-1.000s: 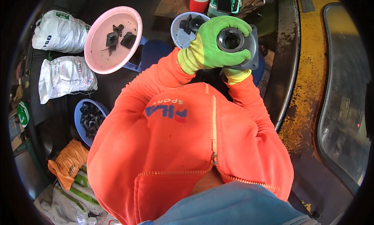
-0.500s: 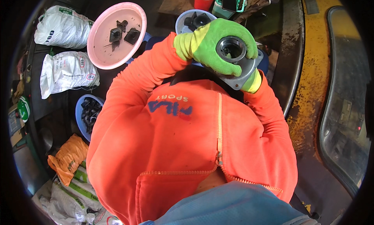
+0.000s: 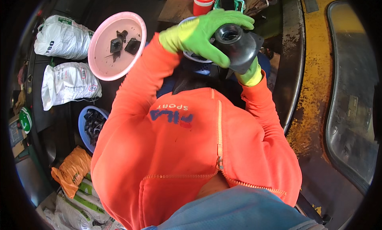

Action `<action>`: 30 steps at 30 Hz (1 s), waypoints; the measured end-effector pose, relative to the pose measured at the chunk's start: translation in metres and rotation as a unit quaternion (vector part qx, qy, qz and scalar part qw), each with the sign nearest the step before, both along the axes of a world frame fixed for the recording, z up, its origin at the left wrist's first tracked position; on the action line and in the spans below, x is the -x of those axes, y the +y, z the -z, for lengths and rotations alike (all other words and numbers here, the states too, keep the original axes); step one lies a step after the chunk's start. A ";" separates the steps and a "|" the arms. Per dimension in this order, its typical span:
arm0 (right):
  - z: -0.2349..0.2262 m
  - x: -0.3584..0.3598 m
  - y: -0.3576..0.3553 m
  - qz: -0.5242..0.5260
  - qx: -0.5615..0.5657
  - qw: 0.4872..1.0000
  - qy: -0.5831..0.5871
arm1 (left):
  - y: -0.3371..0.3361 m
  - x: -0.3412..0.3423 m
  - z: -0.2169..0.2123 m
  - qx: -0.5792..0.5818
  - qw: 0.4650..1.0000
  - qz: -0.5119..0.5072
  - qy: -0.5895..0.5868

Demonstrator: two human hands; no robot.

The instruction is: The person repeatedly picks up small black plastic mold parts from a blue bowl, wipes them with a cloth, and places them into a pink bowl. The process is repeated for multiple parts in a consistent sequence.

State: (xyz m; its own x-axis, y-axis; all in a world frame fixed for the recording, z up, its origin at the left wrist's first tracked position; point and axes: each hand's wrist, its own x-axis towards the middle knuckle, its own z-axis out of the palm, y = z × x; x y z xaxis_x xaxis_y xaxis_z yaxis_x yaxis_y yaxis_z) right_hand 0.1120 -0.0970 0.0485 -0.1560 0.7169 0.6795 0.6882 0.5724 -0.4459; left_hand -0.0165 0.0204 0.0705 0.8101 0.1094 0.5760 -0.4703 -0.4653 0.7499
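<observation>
A black moulded part (image 3: 243, 51) with a round hollow neck and a square flange is held up in front of my chest. My left hand (image 3: 209, 37), in a green glove with a yellow cuff, spreads open around the neck side, thumb and fingers wide apart. I cannot tell whether its thumb touches the part. From beneath, my right hand (image 3: 251, 73), gloved alike, supports the flange; the part hides most of its fingers. Behind the left hand, a pale blue basin (image 3: 186, 20) is largely covered.
At left stands a pink basin (image 3: 95, 57) with a few black parts; a blue basin (image 3: 82, 128) below holds several more. White sacks (image 3: 65, 37) and an orange bag (image 3: 71, 170) lie farther left. A red jug (image 3: 203, 3) stands ahead; a rusty yellow machine (image 3: 314, 82) flanks my right.
My left hand has loosened from around the neck and spread its fingers. The part has tilted, now showing its sloping body, and sits slightly higher in view.
</observation>
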 end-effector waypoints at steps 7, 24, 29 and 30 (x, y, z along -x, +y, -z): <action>0.023 0.020 -0.016 0.062 0.073 0.955 0.281 | -0.038 -0.009 0.031 -0.028 0.968 -0.199 -0.153; 0.015 0.010 -0.044 -0.162 0.191 0.960 0.124 | -0.019 0.002 0.009 0.031 0.976 0.210 -0.043; 0.015 0.019 -0.047 -0.138 0.163 0.973 0.091 | -0.021 -0.002 0.014 0.101 0.936 0.337 0.033; 0.013 0.020 -0.045 -0.122 0.152 0.977 0.081 | -0.019 -0.005 0.013 0.109 0.921 0.372 0.039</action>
State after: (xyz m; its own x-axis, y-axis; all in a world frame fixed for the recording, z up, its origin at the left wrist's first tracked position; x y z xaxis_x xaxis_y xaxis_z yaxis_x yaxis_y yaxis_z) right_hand 0.0922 -0.1420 0.0353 -0.2557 0.8441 0.4713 0.4533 0.5352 -0.7128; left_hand -0.0111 0.0011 0.0571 0.7461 -0.3865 0.5422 -0.5386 0.1284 0.8327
